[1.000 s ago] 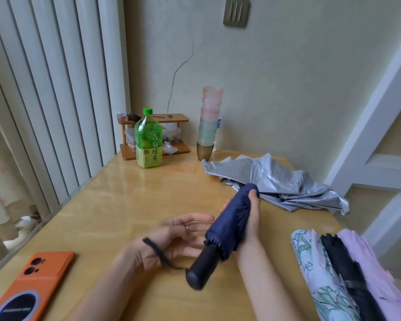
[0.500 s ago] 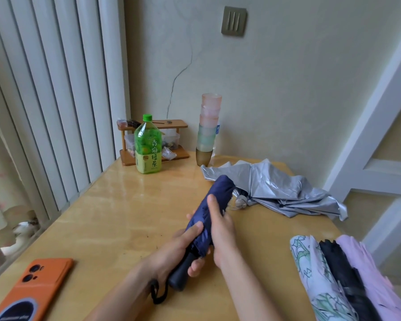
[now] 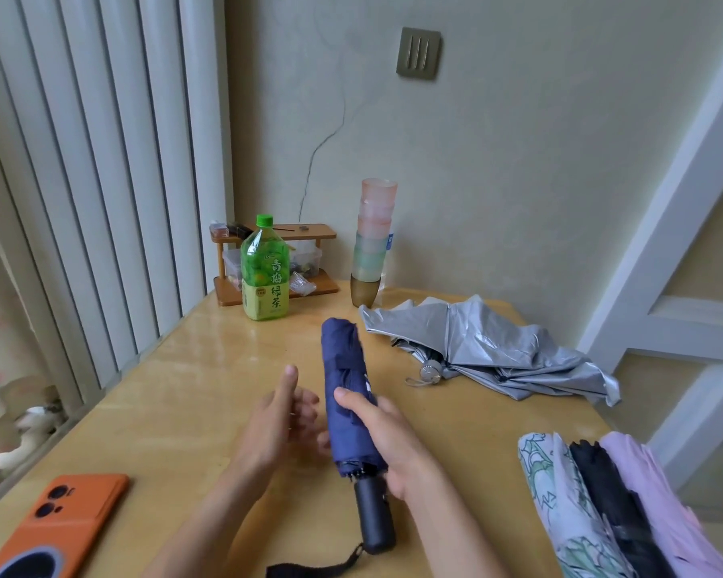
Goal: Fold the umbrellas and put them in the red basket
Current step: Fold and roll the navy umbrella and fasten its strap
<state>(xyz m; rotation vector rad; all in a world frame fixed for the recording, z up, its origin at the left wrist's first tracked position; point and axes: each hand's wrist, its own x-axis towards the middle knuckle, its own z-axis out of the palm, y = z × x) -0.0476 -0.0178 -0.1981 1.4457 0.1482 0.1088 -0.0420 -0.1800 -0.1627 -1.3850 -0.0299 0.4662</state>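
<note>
Left hand (image 3: 284,415) has come off the navy umbrella (image 3: 341,352) since half a second ago, now open just beside it with fingers apart. Can't tell if the wrap strap (image 3: 343,364) is done up, so I'd guess the canopy could spring loose before reaching the red basket, which isn't in shot; right hand (image 3: 378,435) is clamped round the roll, over the tabletop (image 3: 209,381)

A room in a home: a glossy wooden table (image 3: 193,394) sits in a corner between white vertical blinds (image 3: 101,181) and a cracked plaster wall (image 3: 518,160) with a switch plate (image 3: 418,53), bearing a green tea bottle (image 3: 265,277), stacked plastic cups (image 3: 372,244), a small wooden rack (image 3: 314,232) and an orange-cased phone (image 3: 55,523).
</note>
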